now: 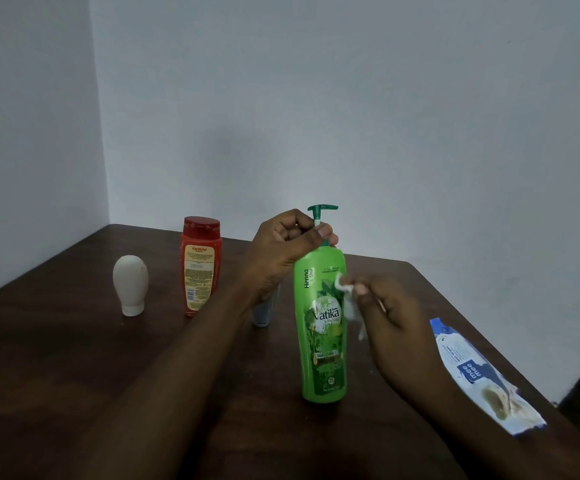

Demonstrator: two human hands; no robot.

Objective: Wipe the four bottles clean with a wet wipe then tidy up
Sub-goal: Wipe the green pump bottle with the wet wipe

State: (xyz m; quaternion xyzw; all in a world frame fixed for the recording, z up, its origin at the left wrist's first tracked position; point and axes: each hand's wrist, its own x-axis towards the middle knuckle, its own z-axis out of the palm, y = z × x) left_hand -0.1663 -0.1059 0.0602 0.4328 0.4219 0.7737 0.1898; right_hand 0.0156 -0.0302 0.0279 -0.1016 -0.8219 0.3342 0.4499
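A tall green pump bottle (321, 341) stands upright on the dark wooden table (56, 358). My left hand (285, 244) grips its neck just under the pump head. My right hand (389, 306) pinches a crumpled white wet wipe (345, 289) against the bottle's right side, near the label. A red bottle (198, 265) and a white bottle (130, 284) standing on its cap are at the back left. A grey bottle (264, 311) is mostly hidden behind my left forearm.
A blue and white wet wipe pack (479, 375) lies flat near the table's right edge. Two pale walls meet in a corner behind the table. The table's right edge slants close to my right forearm.
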